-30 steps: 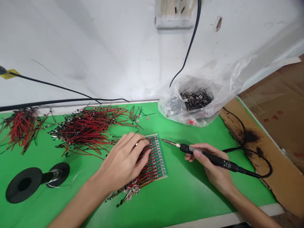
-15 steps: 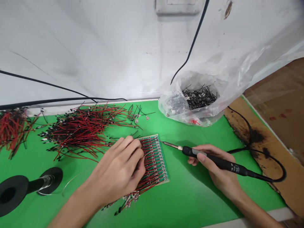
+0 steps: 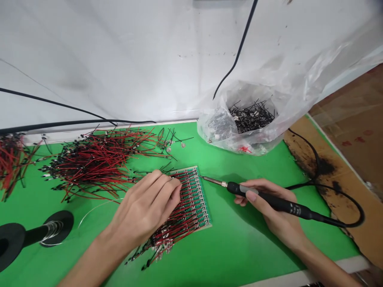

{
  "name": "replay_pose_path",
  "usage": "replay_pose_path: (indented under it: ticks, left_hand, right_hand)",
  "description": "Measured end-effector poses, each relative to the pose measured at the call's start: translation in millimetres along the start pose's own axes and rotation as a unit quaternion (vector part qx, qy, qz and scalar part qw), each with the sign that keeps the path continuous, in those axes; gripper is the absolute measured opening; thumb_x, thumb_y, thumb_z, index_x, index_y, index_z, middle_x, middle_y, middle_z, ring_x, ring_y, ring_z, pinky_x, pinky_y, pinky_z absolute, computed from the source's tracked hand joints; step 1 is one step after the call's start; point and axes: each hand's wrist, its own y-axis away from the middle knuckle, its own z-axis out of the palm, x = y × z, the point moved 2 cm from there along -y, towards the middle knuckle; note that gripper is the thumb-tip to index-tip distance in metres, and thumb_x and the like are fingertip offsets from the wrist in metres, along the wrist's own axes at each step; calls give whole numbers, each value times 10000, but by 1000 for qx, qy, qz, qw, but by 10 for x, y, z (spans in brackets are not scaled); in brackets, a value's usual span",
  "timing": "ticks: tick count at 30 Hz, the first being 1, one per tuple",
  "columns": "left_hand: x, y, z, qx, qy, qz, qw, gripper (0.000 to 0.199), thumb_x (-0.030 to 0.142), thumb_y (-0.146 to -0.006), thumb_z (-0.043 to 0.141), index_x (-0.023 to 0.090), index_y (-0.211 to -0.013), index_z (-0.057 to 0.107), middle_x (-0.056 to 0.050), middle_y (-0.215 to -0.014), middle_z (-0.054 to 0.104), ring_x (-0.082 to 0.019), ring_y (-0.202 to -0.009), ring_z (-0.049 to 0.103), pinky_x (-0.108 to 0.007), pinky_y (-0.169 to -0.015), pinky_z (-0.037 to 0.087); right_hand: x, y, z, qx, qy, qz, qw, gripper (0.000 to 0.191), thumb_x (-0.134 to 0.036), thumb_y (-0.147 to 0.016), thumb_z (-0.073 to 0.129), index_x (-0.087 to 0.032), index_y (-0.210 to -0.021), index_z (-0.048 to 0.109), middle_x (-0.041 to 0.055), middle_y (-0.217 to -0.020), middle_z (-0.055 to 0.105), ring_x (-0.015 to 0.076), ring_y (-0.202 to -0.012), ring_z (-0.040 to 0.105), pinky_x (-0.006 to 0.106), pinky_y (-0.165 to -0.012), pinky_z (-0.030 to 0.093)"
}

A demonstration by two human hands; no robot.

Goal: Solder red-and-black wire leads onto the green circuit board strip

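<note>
From here I see my left hand curled over the red-and-black wires laid in rows across a green board. Its fingertips rest on those wires, though I cannot tell whether they pinch one. The board lies flat on a green mat, directly under and just past those fingertips, with wire ends trailing off its near edge.

My right hand has its fingers closed around the black handle of a soldering iron. The tip points left, stopping just beside the board's far corner and well to the right of my left fingers.

Left of those fingers sits a wire heap, with a second heap at the frame's edge. A black stand sits below it. Ahead of the right fingers, a plastic bag holds small black-legged parts.
</note>
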Motion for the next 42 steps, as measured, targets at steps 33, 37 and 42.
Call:
replay_pose_path:
  ticks: [33,37,42]
  left_hand:
    - [1,-27,42,-18,-57,40,997,84,105,-946,628,68,-1022,627,-73,-893,690,-208,-821,606,-394,-737,538]
    - [-5,-30,59,-27,-61,41,997,86,116,-964,603,71,-1031,633,-76,-904,695,-211,-830,602,-391,-744,530]
    - [-18,-35,-44,-20,-39,32,999,103,99,-940,629,96,-1043,624,-58,-898,688,-197,-843,600,-375,-753,527]
  right_hand:
    - [-67,-23,26,9,32,3,999,97,-332,-898,756,-246,-943,744,37,-761,786,159,-652,767,189,-638,626]
    - [-63,-20,21,8,30,3,1000,129,-343,-895,760,-223,-941,746,54,-757,787,177,-647,769,213,-628,636]
    - [9,-8,0,6,16,14,1000,156,-351,-907,754,-211,-976,751,57,-777,785,173,-674,768,225,-659,636]
